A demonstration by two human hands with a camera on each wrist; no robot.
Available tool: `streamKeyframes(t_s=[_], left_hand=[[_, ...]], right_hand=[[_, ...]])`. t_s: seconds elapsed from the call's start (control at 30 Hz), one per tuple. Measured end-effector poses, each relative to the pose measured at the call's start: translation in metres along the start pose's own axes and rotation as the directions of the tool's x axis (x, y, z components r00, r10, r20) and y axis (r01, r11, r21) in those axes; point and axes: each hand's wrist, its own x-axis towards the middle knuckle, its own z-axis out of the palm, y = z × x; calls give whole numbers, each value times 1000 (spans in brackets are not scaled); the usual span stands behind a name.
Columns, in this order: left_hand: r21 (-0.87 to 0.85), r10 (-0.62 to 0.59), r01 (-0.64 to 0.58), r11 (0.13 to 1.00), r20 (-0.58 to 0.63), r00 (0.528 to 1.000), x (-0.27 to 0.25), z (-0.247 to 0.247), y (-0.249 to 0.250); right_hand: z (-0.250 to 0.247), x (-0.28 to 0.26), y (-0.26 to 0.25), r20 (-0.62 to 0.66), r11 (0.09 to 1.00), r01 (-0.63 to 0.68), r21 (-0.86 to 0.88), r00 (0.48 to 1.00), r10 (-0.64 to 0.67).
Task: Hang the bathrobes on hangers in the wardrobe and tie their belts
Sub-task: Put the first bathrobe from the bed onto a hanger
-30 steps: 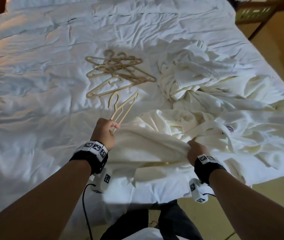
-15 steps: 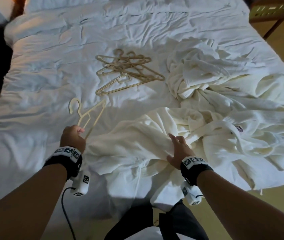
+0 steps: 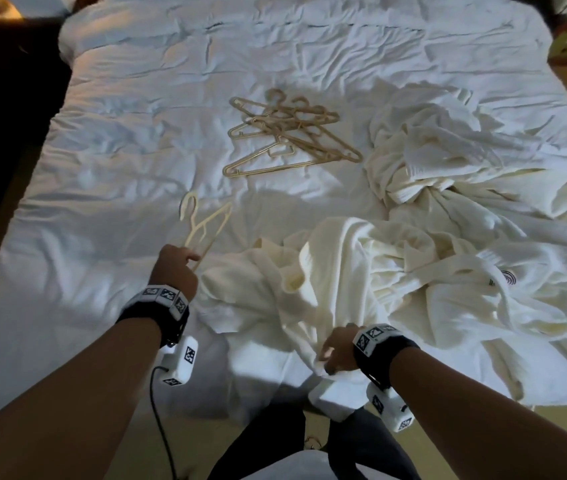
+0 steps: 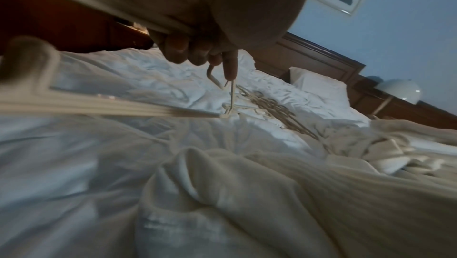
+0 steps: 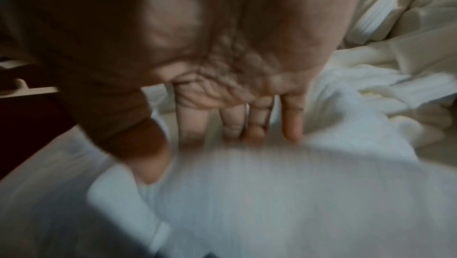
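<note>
Left hand (image 3: 176,268) grips hanger (image 3: 206,230), right hand (image 3: 339,351) touches bathrobe (image 3: 344,271)

On the bed (image 3: 129,161), a pile of hangers (image 3: 292,136) is spread at the middle, with a bathrobe (image 3: 431,150) just right of it. A second bathrobe (image 3: 361,271) is laid nearer; a single hanger (image 3: 195,233) is held left of it by the left hand (image 3: 176,271), and the right hand (image 3: 339,351) is rested on its near edge.

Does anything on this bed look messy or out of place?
Yes. The cream bathrobes lie crumpled in heaps on the right side of the bed, and the spare hangers sit in a tangled, crisscrossed pile mid-bed. The left hand grips one more hanger.
</note>
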Motion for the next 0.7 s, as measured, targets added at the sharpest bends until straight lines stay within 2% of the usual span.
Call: streamKeyframes(t_s=[0.07,0.1,0.13,0.2,0.23,0.27,0.33,0.43,0.5,0.6,0.7], left_hand=[[-22,21,-21,1000,20,1000,-2,8,8],[-25,33,-32,999,21,999,-3,10,11],[-29,47,-46,999,17,999,-4,12,13],[-42,66,-66,997,2,998,-10,12,17],[-48,80,-80,996,-9,997,-13,12,18],[-54,97,-98,994,-19,995,-16,11,17],[-58,125,-126,990,-27,992,-20,9,17],[-54,146,-148,988,-41,989,-22,4,15],[-60,178,-181,982,-53,983,-20,0,15],[-65,241,-246,967,-76,968,-15,-5,20],[-84,268,-276,957,-100,958,-9,-6,34]], right_hand=[[-5,8,0,-68,1000,-9,-1,998,9],[-11,12,-1,-174,1000,11,14,985,-8],[-15,17,-3,-317,998,42,51,948,-24],[-26,27,-9,-578,980,127,156,816,-13],[-31,34,-12,-649,970,172,174,761,-18],[-37,42,-16,-673,966,194,168,739,-31],[-45,56,-24,-641,974,199,110,763,-83],[-47,70,-31,-509,984,173,-47,843,-173],[-42,70,-27,-489,989,132,-72,859,-150],[-25,62,-2,-509,989,79,125,861,-4],[-2,44,41,-419,960,-12,280,898,134]])
